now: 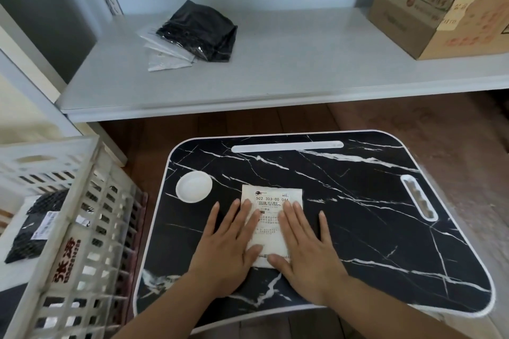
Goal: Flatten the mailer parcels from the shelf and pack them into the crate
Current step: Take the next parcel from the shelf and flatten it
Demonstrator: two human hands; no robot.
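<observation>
While both flat hands, left hand [230,245] and right hand [304,242], press the white mailer [271,201], black parcels [199,31] lie on the shelf [303,63].

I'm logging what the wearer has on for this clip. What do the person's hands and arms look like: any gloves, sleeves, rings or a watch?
Both the left hand and the right hand are bare, with no gloves. No rings, watch or wristband show. Both forearms are uncovered as far as the bottom edge of the picture, so no sleeve is in view. Fingernails look short and unpainted.
</observation>
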